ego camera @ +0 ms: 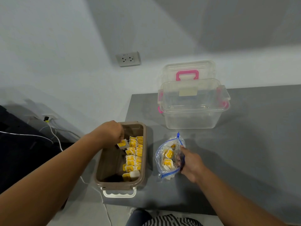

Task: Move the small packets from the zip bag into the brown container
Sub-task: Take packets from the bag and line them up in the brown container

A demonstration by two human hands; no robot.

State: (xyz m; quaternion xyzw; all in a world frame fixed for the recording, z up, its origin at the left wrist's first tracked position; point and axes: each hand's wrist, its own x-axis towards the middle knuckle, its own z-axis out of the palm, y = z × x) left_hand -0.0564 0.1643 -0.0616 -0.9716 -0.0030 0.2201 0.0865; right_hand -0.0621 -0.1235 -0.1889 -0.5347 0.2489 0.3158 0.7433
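Striped cloth (171, 221) at 6 o'clock is cut off by the frame's edge. Your left hand (112, 132) pinches one yellow-and-white paper packet (122, 144) over the far end of the brown container (117, 183). That matte plastic container, oblong with rounded corners and a white handle, sits at the counter's (244, 144) left edge. Packets (135, 154) line its right side, and room remains along its left. At its 3 o'clock, your right hand (190, 162) grips the crinkled clear zip bag (169, 159), which holds more packets; the fingertips blur behind the film. Smooth grey counter lies open beyond. At 1 o'clock stands a clear box (193, 108) with pink latches.
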